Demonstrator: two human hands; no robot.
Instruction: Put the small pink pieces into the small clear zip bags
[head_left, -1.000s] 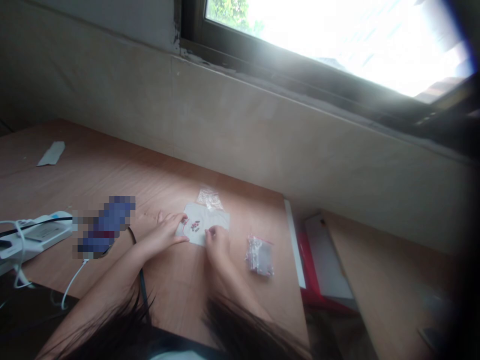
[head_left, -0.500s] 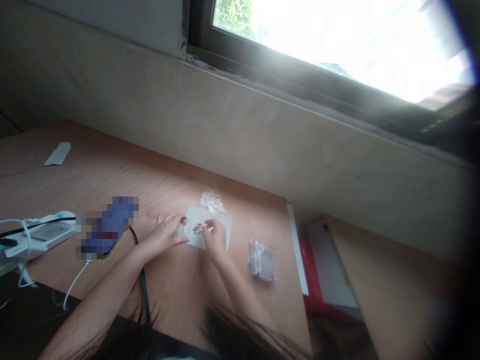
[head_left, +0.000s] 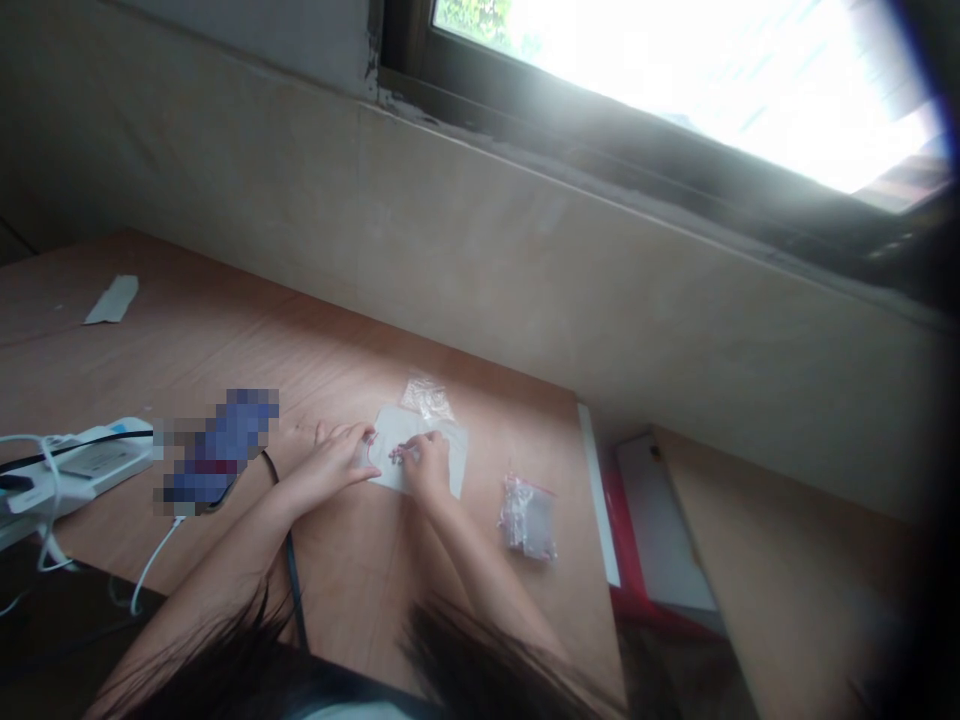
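Note:
A white sheet [head_left: 457,458] lies on the wooden table [head_left: 360,560] with several tiny reddish pieces [head_left: 395,455] on it. My left hand [head_left: 330,462] rests at the sheet's left edge, its fingertips pressed on the sheet and holding it down. My right hand [head_left: 427,465] lies over the middle of the sheet, fingers curled in a pinch at the small pieces; what the pinch holds is too small to make out. A crumpled clear plastic bag [head_left: 426,397] lies just behind the sheet.
A small clear bag [head_left: 529,517] of small parts lies to the right. A white power strip [head_left: 82,465] with cables and a blurred-out object [head_left: 217,450] are at the left. A grey strip [head_left: 112,300] lies far left. Red and white boards [head_left: 652,540] stand in the gap beside a second table.
My right hand has slid forward and left from the sheet's near edge onto the small pieces at its middle. My left hand has stayed on the sheet's left edge.

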